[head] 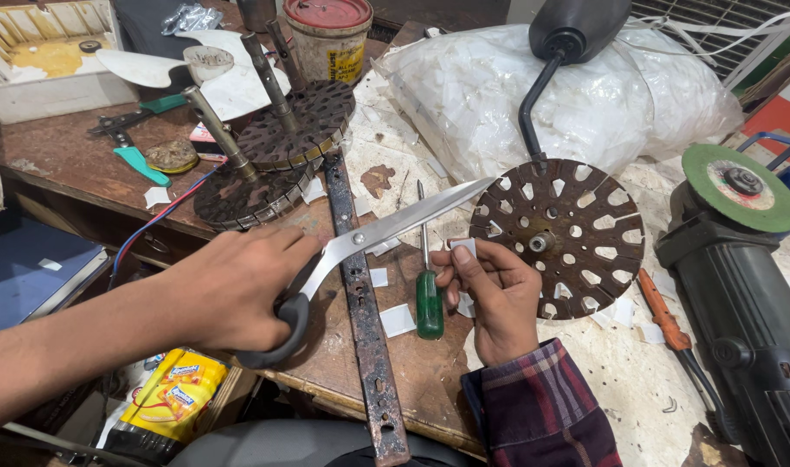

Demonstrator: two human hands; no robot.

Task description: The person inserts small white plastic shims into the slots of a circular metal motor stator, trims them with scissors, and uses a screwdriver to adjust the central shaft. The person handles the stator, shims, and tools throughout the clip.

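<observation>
My left hand [231,290] grips the black handles of a large pair of scissors [395,227], whose blades point up and to the right, nearly closed. My right hand [490,298], in a plaid sleeve, pinches a small white paper piece [462,246] at its fingertips, just under the scissor tips. Touching that hand on the right, a round rusty slotted metal core [585,233] lies flat. A green-handled screwdriver [429,303] lies on the wooden bench [66,151] between my hands.
A long rusty perforated bar [365,329] runs under the scissors. Two more slotted cores with shafts [291,130] [244,195] sit at the back left. A bag of white pieces [533,95], an angle grinder [741,285], an orange screwdriver [663,316] and a bucket [330,35] surround them.
</observation>
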